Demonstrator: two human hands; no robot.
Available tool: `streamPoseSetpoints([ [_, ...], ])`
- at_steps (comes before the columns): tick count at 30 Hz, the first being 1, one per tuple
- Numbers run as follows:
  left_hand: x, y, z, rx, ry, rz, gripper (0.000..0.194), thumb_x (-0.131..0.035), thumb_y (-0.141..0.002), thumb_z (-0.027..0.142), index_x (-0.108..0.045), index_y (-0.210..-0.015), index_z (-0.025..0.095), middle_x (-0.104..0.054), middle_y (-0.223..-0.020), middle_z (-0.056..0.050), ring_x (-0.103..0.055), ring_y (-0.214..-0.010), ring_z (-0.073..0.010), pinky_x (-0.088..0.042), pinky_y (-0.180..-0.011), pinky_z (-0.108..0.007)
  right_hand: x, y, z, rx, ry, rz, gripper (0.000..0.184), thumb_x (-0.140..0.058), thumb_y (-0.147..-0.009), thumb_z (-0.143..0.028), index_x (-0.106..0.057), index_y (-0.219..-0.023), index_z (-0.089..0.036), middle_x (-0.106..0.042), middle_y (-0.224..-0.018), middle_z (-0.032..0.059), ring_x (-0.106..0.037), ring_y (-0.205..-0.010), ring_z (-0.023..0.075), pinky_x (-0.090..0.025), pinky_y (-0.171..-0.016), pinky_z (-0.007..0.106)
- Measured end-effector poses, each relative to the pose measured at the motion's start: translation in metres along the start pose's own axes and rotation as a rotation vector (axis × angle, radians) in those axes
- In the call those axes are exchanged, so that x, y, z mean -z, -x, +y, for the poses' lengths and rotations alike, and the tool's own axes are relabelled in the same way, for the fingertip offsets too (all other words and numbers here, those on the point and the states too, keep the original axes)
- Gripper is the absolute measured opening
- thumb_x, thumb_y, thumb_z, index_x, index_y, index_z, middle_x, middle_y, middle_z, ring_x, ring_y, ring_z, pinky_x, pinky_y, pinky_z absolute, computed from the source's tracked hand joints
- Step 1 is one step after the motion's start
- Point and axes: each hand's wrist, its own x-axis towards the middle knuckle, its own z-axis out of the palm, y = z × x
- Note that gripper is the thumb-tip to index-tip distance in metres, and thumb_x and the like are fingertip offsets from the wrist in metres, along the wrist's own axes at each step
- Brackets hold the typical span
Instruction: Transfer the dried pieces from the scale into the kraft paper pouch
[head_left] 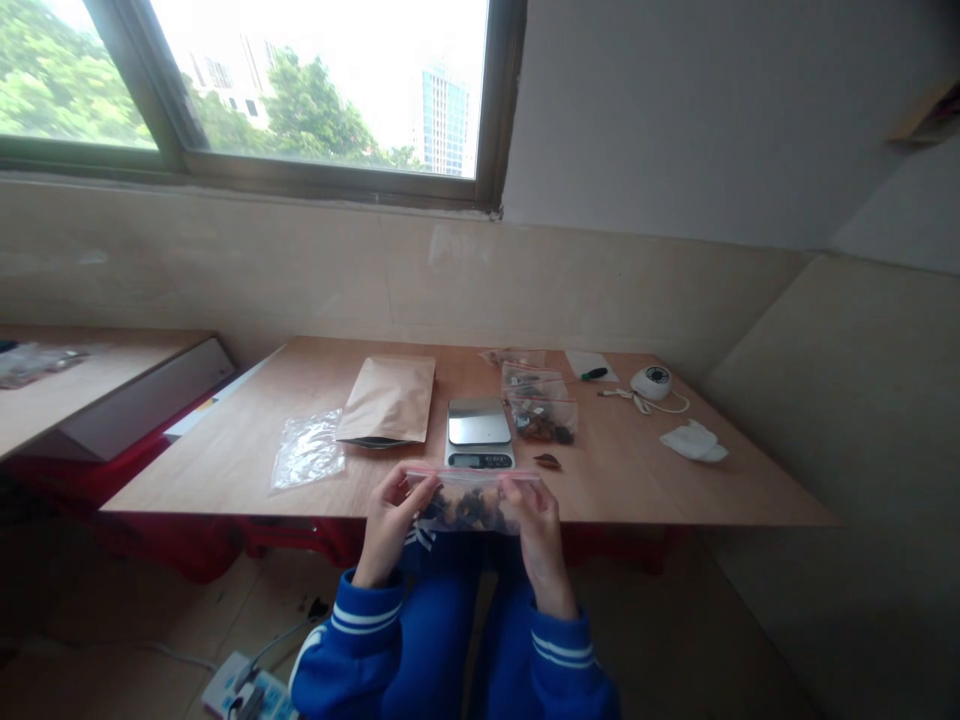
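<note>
Between my two hands hangs a clear zip bag (469, 505) with a red-edged top, holding dark and brown dried pieces. My left hand (394, 510) pinches its upper left edge, and my right hand (534, 515) pinches the upper right. The bag is in front of the table's near edge. Just beyond it stands a kitchen scale (478, 425) with a bare metal plate and a small display. To the right of the scale lie several filled zip bags (544, 420) in a row. One dark brown dried piece (547, 461) rests on the wood near my right hand.
A brown paper pouch (390, 400) and a clear plastic bag (309, 448) lie left of the scale. Farther right are a green-handled tool (594, 373), a white camera with cable (651, 382) and a crumpled white tissue (694, 441). A power strip (247, 690) is on the floor.
</note>
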Motion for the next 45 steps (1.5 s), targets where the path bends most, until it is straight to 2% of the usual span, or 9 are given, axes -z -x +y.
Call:
streamPoseSetpoints([
  [5, 0.0, 0.001, 0.002, -0.071, -0.032, 0.004, 0.019, -0.07, -0.076, 0.033, -0.062, -0.082, 0.016, -0.061, -0.071, 0.001, -0.055, -0.065, -0.0099, -0.042, -0.057, -0.018, -0.002, 0.003, -0.001, 0.058, 0.019, 0.027, 0.018, -0.069, -0.076, -0.036, -0.065, -0.076, -0.018, -0.067, -0.072, -0.0001, -0.062, -0.073, 0.0165, -0.049, -0.071, 0.027],
  [11, -0.002, -0.001, 0.003, -0.135, -0.023, -0.057, 0.017, -0.065, -0.08, 0.034, -0.059, -0.081, 0.018, -0.058, -0.082, 0.0, -0.054, -0.072, -0.0103, -0.043, -0.064, -0.019, 0.001, 0.002, 0.002, 0.033, 0.018, -0.047, 0.019, -0.068, -0.078, -0.038, -0.065, -0.083, -0.02, -0.066, -0.079, -0.0002, -0.062, -0.079, 0.0154, -0.049, -0.076, 0.026],
  [17, -0.006, 0.0, 0.004, -0.068, -0.083, -0.151, 0.021, -0.069, -0.077, 0.035, -0.06, -0.079, 0.017, -0.057, -0.076, 0.001, -0.055, -0.068, -0.0109, -0.044, -0.062, -0.02, 0.003, 0.001, 0.001, -0.041, -0.006, -0.089, 0.035, -0.072, -0.074, -0.041, -0.067, -0.101, -0.019, -0.072, -0.096, 0.0059, -0.067, -0.089, 0.02, -0.051, -0.083, 0.032],
  [21, -0.01, 0.0, 0.006, -0.089, -0.091, -0.122, 0.02, -0.068, -0.077, 0.035, -0.06, -0.078, 0.017, -0.057, -0.073, 0.002, -0.054, -0.066, -0.01, -0.044, -0.059, -0.019, 0.002, 0.002, -0.001, -0.081, 0.044, -0.02, 0.032, -0.075, -0.07, -0.042, -0.071, -0.087, -0.015, -0.074, -0.084, 0.0076, -0.069, -0.08, 0.0218, -0.053, -0.076, 0.033],
  [26, -0.009, 0.0, 0.007, -0.111, -0.112, -0.109, 0.018, -0.069, -0.076, 0.034, -0.063, -0.078, 0.017, -0.061, -0.075, 0.001, -0.058, -0.07, -0.0118, -0.046, -0.063, -0.02, 0.0, 0.003, -0.002, -0.069, 0.088, -0.01, 0.031, -0.075, -0.071, -0.042, -0.072, -0.085, -0.014, -0.075, -0.082, 0.0077, -0.069, -0.078, 0.0226, -0.054, -0.074, 0.033],
  [31, -0.011, 0.004, 0.012, -0.229, -0.184, -0.045, 0.014, -0.071, -0.075, 0.03, -0.067, -0.075, 0.016, -0.063, -0.075, -0.001, -0.06, -0.075, -0.014, -0.046, -0.067, -0.022, 0.002, 0.003, -0.001, 0.035, 0.14, 0.036, 0.027, -0.074, -0.072, -0.04, -0.072, -0.084, -0.016, -0.074, -0.081, 0.0067, -0.069, -0.079, 0.0227, -0.054, -0.076, 0.034],
  [36, -0.016, 0.004, 0.014, -0.25, -0.199, -0.007, 0.015, -0.07, -0.076, 0.03, -0.066, -0.074, 0.016, -0.061, -0.072, 0.0, -0.058, -0.073, -0.0133, -0.044, -0.067, -0.022, 0.001, 0.0, -0.003, 0.088, 0.134, 0.067, 0.024, -0.074, -0.072, -0.039, -0.071, -0.082, -0.018, -0.072, -0.077, 0.004, -0.068, -0.076, 0.0203, -0.053, -0.073, 0.031],
  [40, -0.015, 0.002, 0.01, -0.193, -0.107, -0.069, 0.016, -0.067, -0.079, 0.032, -0.062, -0.078, 0.017, -0.059, -0.078, 0.0, -0.057, -0.075, -0.0126, -0.045, -0.068, -0.022, -0.003, -0.004, -0.009, 0.042, 0.043, -0.058, 0.022, -0.073, -0.073, -0.04, -0.069, -0.08, -0.019, -0.071, -0.078, 0.0025, -0.066, -0.073, 0.0173, -0.053, -0.07, 0.028],
  [45, -0.015, 0.001, 0.005, -0.109, -0.087, -0.124, 0.022, -0.072, -0.074, 0.033, -0.064, -0.086, 0.017, -0.062, -0.082, -0.002, -0.06, -0.075, -0.0143, -0.047, -0.068, -0.023, -0.009, -0.004, -0.017, -0.014, -0.02, -0.334, 0.026, -0.067, -0.079, -0.037, -0.068, -0.101, -0.023, -0.071, -0.106, 0.0052, -0.065, -0.097, 0.0201, -0.05, -0.086, 0.032],
])
